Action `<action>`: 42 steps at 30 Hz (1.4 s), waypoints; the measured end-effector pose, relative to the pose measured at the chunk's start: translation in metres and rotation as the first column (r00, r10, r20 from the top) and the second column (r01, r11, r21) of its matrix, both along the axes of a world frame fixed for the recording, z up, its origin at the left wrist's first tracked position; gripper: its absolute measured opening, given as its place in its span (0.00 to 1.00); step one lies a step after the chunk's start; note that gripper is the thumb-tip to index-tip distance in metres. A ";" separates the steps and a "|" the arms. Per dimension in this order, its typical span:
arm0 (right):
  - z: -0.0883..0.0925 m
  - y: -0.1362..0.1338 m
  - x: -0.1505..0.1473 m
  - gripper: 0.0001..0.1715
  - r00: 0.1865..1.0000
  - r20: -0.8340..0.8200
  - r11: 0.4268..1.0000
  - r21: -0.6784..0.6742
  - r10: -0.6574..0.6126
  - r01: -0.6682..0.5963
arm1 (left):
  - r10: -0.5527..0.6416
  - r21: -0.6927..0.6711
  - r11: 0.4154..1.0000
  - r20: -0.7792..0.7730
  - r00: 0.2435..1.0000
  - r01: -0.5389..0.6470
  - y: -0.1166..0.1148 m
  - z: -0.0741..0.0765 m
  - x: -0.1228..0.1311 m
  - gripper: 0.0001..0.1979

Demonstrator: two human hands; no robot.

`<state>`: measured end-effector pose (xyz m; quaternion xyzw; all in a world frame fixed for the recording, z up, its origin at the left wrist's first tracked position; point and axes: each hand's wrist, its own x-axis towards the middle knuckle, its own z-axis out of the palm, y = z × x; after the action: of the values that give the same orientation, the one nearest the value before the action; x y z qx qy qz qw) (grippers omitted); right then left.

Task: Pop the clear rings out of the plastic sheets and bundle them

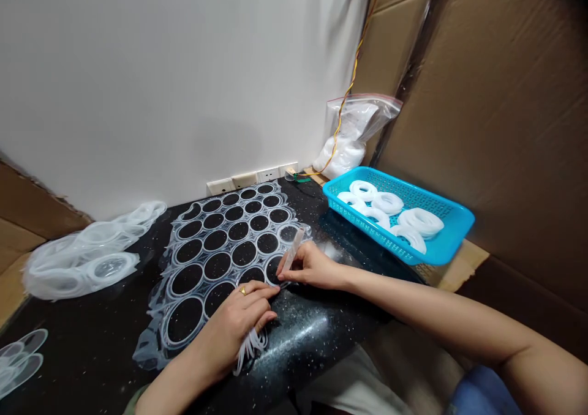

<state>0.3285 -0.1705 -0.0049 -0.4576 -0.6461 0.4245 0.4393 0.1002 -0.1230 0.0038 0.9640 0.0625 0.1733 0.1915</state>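
Note:
A translucent silicone sheet (229, 250) lies on the black speckled tabletop (87, 360), with rows of round holes outlined by white rings. My right hand (310, 267) is shut on a clear-handled craft knife (291, 253), its tip down at the sheet's edge near a hole. My left hand (239, 323), with a gold ring on one finger, presses on the sheet's near part. Several thin white silicone loops (250, 346) hang from under its fingers. The knife's blade is hidden by my fingers.
A blue plastic basket (452, 231) holding several bundles of white rings stands at the right. Translucent cut sheets (80, 262) lie heaped at the left, with clear discs (18, 360) at the lower left. Behind are a white wall, sockets (252, 179), a plastic bag (353, 133), a cable and cardboard.

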 end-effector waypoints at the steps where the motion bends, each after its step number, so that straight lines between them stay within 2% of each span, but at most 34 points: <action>1: 0.000 0.000 0.000 0.08 1.000 0.006 1.000 0.009 0.003 -0.003 | -0.001 0.004 1.000 0.002 1.000 0.001 -0.001 -0.001 0.000 0.08; 6: 0.000 -0.002 0.001 0.07 0.992 0.123 0.997 0.083 -0.014 0.004 | 0.008 0.016 1.000 0.016 1.000 -0.008 -0.004 -0.002 0.000 0.09; 13: 0.004 -0.006 -0.001 0.07 0.973 0.229 0.962 0.270 -0.020 -0.044 | 0.024 0.064 0.998 0.022 0.999 -0.025 -0.008 0.003 0.003 0.10; 27: -0.001 -0.005 -0.004 0.07 0.985 0.148 0.971 0.234 -0.085 0.048 | 0.025 0.038 0.999 0.024 0.999 -0.025 -0.009 0.004 0.002 0.11; 36: 0.000 -0.006 -0.003 0.07 0.978 0.193 0.973 0.227 -0.079 0.034 | 0.022 0.022 1.000 0.020 1.000 -0.023 -0.009 0.007 0.004 0.11; 42: 0.001 -0.009 -0.004 0.07 0.959 0.275 0.942 0.334 -0.069 -0.028 | 0.032 0.021 0.999 0.002 0.999 -0.032 -0.010 0.005 0.003 0.11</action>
<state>0.3242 -0.1790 -0.0038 -0.4392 -0.7600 0.2340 0.4180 0.1032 -0.1330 0.0085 0.9647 0.0761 0.1780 0.1787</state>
